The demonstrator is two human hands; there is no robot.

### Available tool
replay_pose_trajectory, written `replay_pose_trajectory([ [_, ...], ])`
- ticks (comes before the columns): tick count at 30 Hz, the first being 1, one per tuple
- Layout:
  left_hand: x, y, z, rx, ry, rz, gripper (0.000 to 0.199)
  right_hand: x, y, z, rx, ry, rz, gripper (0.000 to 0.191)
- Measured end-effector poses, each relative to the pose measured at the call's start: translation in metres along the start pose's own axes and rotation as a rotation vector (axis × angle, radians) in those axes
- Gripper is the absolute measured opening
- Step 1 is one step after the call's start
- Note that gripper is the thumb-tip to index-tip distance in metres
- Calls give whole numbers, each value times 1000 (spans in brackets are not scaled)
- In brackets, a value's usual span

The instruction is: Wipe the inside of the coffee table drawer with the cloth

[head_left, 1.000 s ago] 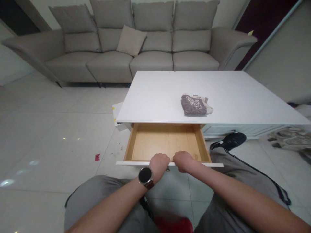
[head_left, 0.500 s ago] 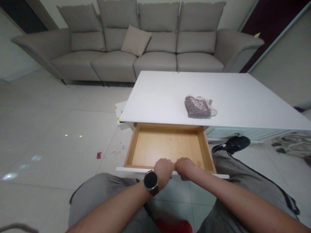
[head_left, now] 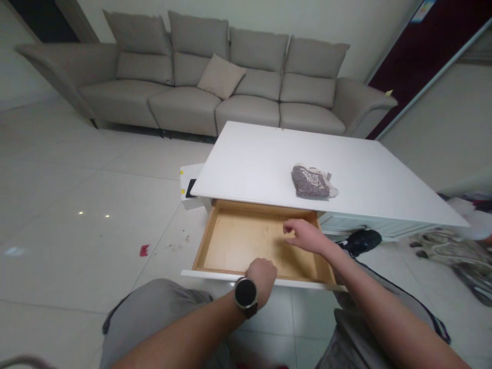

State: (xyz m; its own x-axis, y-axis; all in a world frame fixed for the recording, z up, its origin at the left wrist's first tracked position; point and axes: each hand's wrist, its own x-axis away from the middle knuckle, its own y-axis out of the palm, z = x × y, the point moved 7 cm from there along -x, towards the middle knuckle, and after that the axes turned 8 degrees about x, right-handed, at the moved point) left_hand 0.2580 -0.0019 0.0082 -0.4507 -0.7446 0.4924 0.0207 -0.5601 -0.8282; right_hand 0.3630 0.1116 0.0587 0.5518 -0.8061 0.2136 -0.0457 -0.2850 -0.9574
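A wooden drawer (head_left: 238, 241) with a white front is pulled out of the white coffee table (head_left: 253, 154); its inside is bare wood. My left hand (head_left: 262, 274), with a round black watch on the wrist, is closed over the middle of the drawer's front edge; its fingertips are hidden. Above the right part of the drawer hovers my right hand (head_left: 305, 236), fingers curled loosely and apart from the thumb, holding nothing. A folded brown-and-cream patterned cloth (head_left: 312, 182) lies on the tabletop, beyond my right hand.
Behind the table stands a long grey sofa (head_left: 184, 105) with a beige cushion (head_left: 222, 77). A white box (head_left: 192, 202) sits on the floor at the table's left end. My black shoe (head_left: 363, 242) is right of the drawer. A red scrap (head_left: 144, 250) lies on the tiles.
My right hand has let go of the drawer's front edge and moved forward over the drawer, its fingers loosening. My left hand stays on the edge. The view has tilted slightly.
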Motion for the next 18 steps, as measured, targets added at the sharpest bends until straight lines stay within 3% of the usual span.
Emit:
replay_pose_trajectory([
  [3,0,0,2,-2,-5,10,33,-19,-53,39,180,80,351,43],
  [5,1,-1,1,5,-13,27,34,-34,-73,71,284,210,420,69],
  [7,2,-2,1,13,-9,45,35,-47,-81,102,292,329,420,83],
  [11,10,-11,-1,14,4,21,36,-62,-74,135,198,415,398,62],
  [15,24,-35,-12,110,51,-63,28,-53,-70,137,41,462,458,44],
  [16,27,-46,-19,162,64,-42,30,-48,-72,134,-14,464,479,42],
  [18,31,-75,-36,293,98,109,36,-35,-76,124,-115,442,510,36],
])
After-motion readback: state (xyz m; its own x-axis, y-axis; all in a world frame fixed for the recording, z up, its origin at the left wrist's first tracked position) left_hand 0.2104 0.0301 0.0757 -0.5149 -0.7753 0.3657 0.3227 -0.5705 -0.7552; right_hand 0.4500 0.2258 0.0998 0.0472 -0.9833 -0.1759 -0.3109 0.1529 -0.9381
